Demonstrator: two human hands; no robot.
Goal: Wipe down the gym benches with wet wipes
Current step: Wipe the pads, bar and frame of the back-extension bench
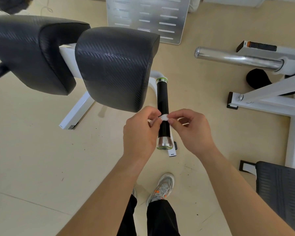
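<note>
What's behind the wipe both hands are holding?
The black handle runs behind the wipe, which is pinched between the left hand and right hand. The handle's silver end cap shows below. The stretch behind the wipe is covered, so I cannot tell whether they touch.

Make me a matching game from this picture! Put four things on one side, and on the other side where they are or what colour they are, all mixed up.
Things:
1. wipe
2. pad
3. metal bar
4. shoe

Clues:
A. grey with orange bits, near the bottom of the picture
B. white, pinched between the left hand and the right hand
C. shiny silver, off to the right
D. black, with a woven pattern

Pairs: 1-B, 2-D, 3-C, 4-A
</note>
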